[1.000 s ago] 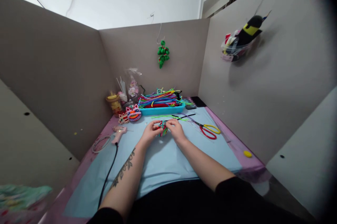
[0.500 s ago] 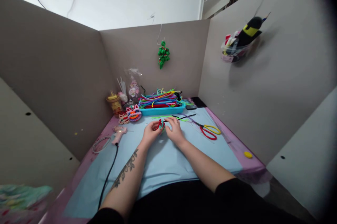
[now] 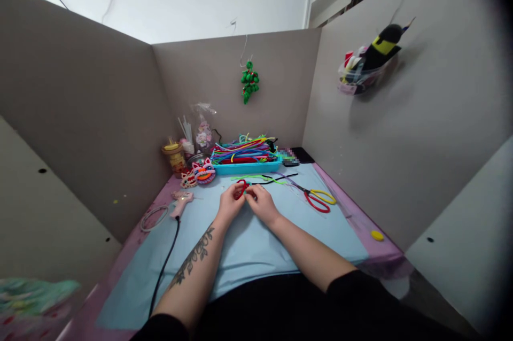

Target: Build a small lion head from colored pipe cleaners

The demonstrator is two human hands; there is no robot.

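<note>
Grey partition walls [image 3: 192, 79] on three sides; table with pale blue cover [image 3: 256, 245] over pink cloth [image 3: 387, 250]. Places are given from the turquoise tray [image 3: 250, 168].

Item 1: small red-and-teal craft piece [image 3: 241, 187], apparently chenille stem; in front of the tray, between both hands, largely hidden by fingers.

Item 2: left hand [image 3: 231, 202], grasping the piece between thumb and fingers, seemingly to steady it.

Item 3: right hand [image 3: 260, 202], fingers curled, tips at the teal edge; whether they pinch it cannot be told. Both hands meet close together, presumably because so small a piece needs fingertip control.

Item 4: loose green stem [image 3: 244, 177] and black stem [image 3: 282, 178], just before the tray, probably laid there for easy reach.

Item 5: chenille stems, mixed colours [image 3: 248, 153], heaped lengthwise in the tray, which suits their length.

Item 6: scissors [image 3: 316, 202], right of the tray and nearer, handles towards the person, convenient for pick-up.

Item 7: pink glue gun [image 3: 182, 204], left of the tray and nearer, likely set aside to free the working area.

Item 8: two lion-head ornaments [image 3: 203, 172], at the tray's left front corner.

Item 9: green ornament [image 3: 250, 83], hung above the tray.
</note>
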